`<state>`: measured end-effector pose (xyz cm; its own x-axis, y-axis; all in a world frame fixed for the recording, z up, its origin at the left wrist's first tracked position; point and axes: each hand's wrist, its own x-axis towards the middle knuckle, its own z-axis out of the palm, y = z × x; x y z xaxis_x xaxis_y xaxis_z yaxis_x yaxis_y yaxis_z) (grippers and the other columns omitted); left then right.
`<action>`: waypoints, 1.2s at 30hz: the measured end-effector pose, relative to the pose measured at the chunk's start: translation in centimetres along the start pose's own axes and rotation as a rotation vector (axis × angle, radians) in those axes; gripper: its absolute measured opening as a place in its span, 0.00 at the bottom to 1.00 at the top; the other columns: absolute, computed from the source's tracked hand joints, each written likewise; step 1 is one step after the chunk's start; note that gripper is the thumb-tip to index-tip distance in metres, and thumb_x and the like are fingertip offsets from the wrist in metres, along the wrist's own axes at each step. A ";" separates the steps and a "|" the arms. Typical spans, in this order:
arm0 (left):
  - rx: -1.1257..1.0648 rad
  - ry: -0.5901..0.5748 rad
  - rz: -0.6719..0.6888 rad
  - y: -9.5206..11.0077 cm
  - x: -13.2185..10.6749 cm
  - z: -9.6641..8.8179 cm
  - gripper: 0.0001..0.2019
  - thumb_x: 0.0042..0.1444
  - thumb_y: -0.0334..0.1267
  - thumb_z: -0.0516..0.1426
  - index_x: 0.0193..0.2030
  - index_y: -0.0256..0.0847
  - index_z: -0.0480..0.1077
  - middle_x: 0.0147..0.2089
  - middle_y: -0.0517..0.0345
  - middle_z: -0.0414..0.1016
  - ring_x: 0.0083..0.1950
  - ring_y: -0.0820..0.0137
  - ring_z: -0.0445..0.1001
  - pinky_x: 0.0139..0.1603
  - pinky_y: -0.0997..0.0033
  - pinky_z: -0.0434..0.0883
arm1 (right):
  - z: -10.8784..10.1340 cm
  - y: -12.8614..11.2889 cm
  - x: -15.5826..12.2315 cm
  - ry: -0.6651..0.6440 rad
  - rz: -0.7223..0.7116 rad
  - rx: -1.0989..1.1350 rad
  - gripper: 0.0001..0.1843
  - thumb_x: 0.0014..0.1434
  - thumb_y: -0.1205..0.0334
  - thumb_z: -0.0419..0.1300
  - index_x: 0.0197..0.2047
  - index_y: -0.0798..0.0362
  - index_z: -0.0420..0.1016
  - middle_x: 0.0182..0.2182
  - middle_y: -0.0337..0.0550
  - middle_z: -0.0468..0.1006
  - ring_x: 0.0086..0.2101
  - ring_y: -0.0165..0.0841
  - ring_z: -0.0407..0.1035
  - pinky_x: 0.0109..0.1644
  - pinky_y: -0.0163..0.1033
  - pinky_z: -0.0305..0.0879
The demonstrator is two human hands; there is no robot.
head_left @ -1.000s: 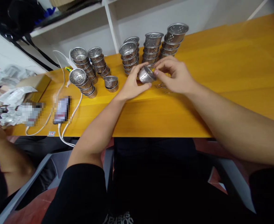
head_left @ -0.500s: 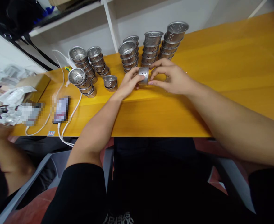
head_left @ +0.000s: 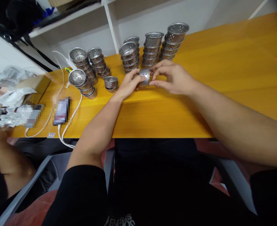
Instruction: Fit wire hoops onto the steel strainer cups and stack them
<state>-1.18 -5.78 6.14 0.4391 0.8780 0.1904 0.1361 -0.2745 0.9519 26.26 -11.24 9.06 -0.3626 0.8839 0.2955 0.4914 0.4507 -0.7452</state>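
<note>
My left hand (head_left: 130,82) is closed around a small perforated metal cup (head_left: 144,77), which lies tipped on its side just above the table. My right hand (head_left: 170,77) is curled at the cup's right end, thumb below and fingers above, with the fingertips at its edge. The inside of that cup is turned away from me. Close to my left hand stands a short stack of similar cups (head_left: 111,83). Taller stacks stand behind the hands: one left of them (head_left: 129,56), one in the middle (head_left: 151,50) and one on the right (head_left: 173,42).
More cup stacks (head_left: 80,82) stand at the left, by a phone (head_left: 61,111) with white cables. Farther left are a cardboard box (head_left: 40,89), plastic bags (head_left: 14,97) and another person's arm (head_left: 8,153). A white shelf (head_left: 111,26) rises behind the yellow table (head_left: 152,116).
Both hands stay around the same cup in nearly the same place. My right fingers have shifted very slightly. At the far left, the other person's hand has moved a little.
</note>
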 end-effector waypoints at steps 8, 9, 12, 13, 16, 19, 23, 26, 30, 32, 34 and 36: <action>-0.088 0.031 -0.014 0.3 -0.1 -0.4 0.37 0.69 0.85 0.67 0.45 0.49 0.75 0.45 0.50 0.80 0.51 0.53 0.88 0.56 0.42 0.94 | 0.4 0.1 0.1 0.015 -0.142 0.189 0.38 0.63 0.06 0.81 0.41 0.32 0.90 0.66 0.50 0.93 0.71 0.67 0.82 0.87 0.79 0.74; -0.081 0.045 -0.021 0.3 -0.2 -0.6 0.38 0.69 0.86 0.67 0.44 0.49 0.75 0.45 0.50 0.80 0.54 0.51 0.89 0.59 0.40 0.94 | 0.4 0.3 0.1 -0.001 -0.142 0.223 0.38 0.62 0.06 0.82 0.40 0.32 0.89 0.65 0.50 0.93 0.69 0.67 0.83 0.85 0.80 0.76; -0.022 0.066 -0.067 -0.1 0.0 -1.1 0.37 0.67 0.83 0.73 0.44 0.48 0.76 0.44 0.50 0.80 0.62 0.44 0.90 0.70 0.33 0.93 | -0.2 1.8 0.2 -0.013 -0.124 0.160 0.35 0.64 0.10 0.82 0.41 0.33 0.88 0.63 0.53 0.92 0.67 0.67 0.82 0.84 0.80 0.77; -0.010 0.065 -0.079 -0.5 0.1 -1.2 0.35 0.65 0.79 0.77 0.46 0.47 0.77 0.46 0.49 0.83 0.64 0.44 0.90 0.73 0.33 0.91 | -0.5 2.6 0.3 -0.012 -0.117 0.095 0.34 0.66 0.12 0.82 0.42 0.35 0.88 0.62 0.56 0.91 0.68 0.67 0.81 0.85 0.80 0.75; -0.021 0.072 -0.059 -2.0 0.7 -1.5 0.35 0.57 0.59 0.86 0.60 0.45 0.78 0.61 0.43 0.89 0.67 0.46 0.90 0.80 0.34 0.88 | -1.4 5.0 0.6 -0.068 -0.070 -0.049 0.32 0.69 0.19 0.82 0.43 0.39 0.88 0.58 0.60 0.89 0.67 0.67 0.79 0.87 0.78 0.72; 0.026 0.054 0.008 -3.7 1.3 -1.7 0.46 0.54 0.49 0.84 0.74 0.43 0.72 0.75 0.35 0.87 0.71 0.46 0.91 0.85 0.35 0.86 | -1.9 7.0 1.0 -0.138 -0.044 -0.118 0.29 0.71 0.23 0.81 0.42 0.39 0.86 0.50 0.59 0.88 0.65 0.67 0.78 0.83 0.81 0.73; 0.244 -0.028 0.114 -4.6 1.3 -1.8 0.48 0.59 0.51 0.80 0.81 0.43 0.68 0.86 0.30 0.80 0.83 0.42 0.86 0.92 0.38 0.80 | -1.9 8.0 1.2 -0.161 -0.076 -0.218 0.24 0.73 0.27 0.79 0.41 0.36 0.85 0.45 0.57 0.88 0.65 0.70 0.80 0.78 0.82 0.78; 0.436 -0.069 0.165 -4.3 1.1 -1.3 0.43 0.64 0.53 0.78 0.81 0.42 0.71 0.87 0.30 0.81 0.90 0.41 0.81 0.99 0.40 0.73 | -1.5 7.7 1.2 -0.137 -0.141 -0.253 0.19 0.75 0.32 0.75 0.43 0.37 0.85 0.45 0.57 0.89 0.63 0.70 0.81 0.74 0.81 0.80; 0.613 -0.082 0.125 -3.3 1.1 -0.4 0.40 0.67 0.49 0.80 0.80 0.43 0.75 0.94 0.33 0.74 1.01 0.39 0.66 1.06 0.37 0.60 | -0.8 7.1 1.1 -0.120 -0.172 -0.247 0.19 0.79 0.33 0.73 0.45 0.38 0.88 0.47 0.57 0.88 0.61 0.70 0.82 0.72 0.81 0.81; 0.639 -0.084 0.091 -2.7 0.9 0.0 0.35 0.69 0.45 0.79 0.78 0.41 0.77 0.94 0.33 0.75 1.02 0.39 0.65 1.06 0.38 0.60 | -0.6 7.0 1.0 -0.126 -0.150 -0.241 0.21 0.78 0.30 0.74 0.44 0.37 0.88 0.48 0.57 0.89 0.61 0.70 0.82 0.73 0.81 0.81; 0.655 -0.062 0.067 -1.9 0.6 0.1 0.31 0.70 0.43 0.79 0.75 0.38 0.79 0.91 0.29 0.78 0.98 0.38 0.72 1.04 0.39 0.65 | -0.6 6.9 1.0 -0.125 -0.125 -0.240 0.23 0.78 0.28 0.75 0.45 0.37 0.88 0.48 0.57 0.88 0.60 0.69 0.82 0.73 0.81 0.80; 0.671 -0.023 0.044 -1.2 0.3 -0.2 0.29 0.71 0.42 0.79 0.72 0.37 0.80 0.86 0.28 0.82 0.91 0.38 0.79 0.99 0.38 0.72 | -0.6 6.9 1.0 -0.122 -0.109 -0.235 0.25 0.78 0.27 0.75 0.46 0.39 0.88 0.49 0.59 0.88 0.60 0.68 0.81 0.74 0.80 0.79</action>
<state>-1.38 -5.13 5.06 0.4746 0.8539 0.2135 0.6368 -0.5005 0.5865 29.81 -7.16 4.59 -0.5091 0.8133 0.2817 0.6093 0.5718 -0.5494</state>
